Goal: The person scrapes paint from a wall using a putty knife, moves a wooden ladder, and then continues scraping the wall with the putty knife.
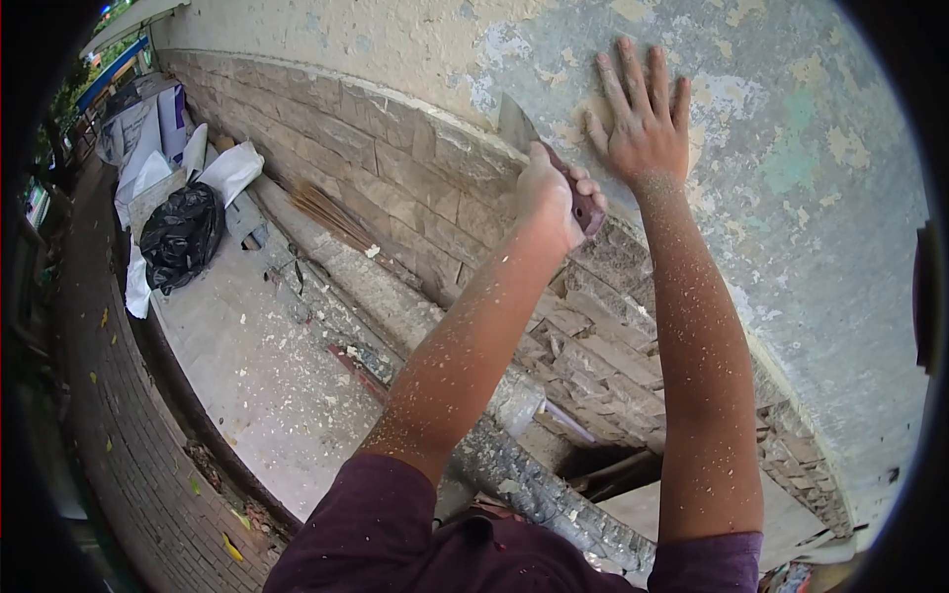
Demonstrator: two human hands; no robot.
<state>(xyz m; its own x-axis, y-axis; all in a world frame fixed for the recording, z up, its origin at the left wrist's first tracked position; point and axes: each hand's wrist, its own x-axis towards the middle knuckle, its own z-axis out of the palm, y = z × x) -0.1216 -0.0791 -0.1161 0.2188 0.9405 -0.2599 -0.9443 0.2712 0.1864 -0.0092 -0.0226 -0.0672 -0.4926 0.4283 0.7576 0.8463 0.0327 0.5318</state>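
- Hands: two in view, both bare, with pale flecks along two forearms.
- Left hand (550,201): clenched around the handle of one scraper (585,206); the thumb lies along the near side, and fingertips curl over the far side.
- Scraper: one dark reddish handle with one visible hole near its end, and one grey blade pointing up and to the left. The blade is at the lower edge of the painted wall (781,188), just above the stone cladding (395,148); firm contact cannot be confirmed.
- Right hand (643,133): grasping nothing; palm laid on the wall, four fingers spread upward, one thumb out toward the scraper.
- Wall: one curved surface, patchy in grey, cream and pale green, the coating worn unevenly.
- Cladding: several courses of rough stone beneath the wall; exact count not determinable.
- Black plastic bag (183,237): one, crumpled, at the far left, beside several pale sheets (232,170); the sheets overlap and cannot be counted.
- Thin sticks (331,215): one bundle, lying near the foot of the cladding.
- Pale slab (247,346): one, strewn with many chips.
- Brick paving (129,435): left of the slab, bearing several yellow leaves (232,547).
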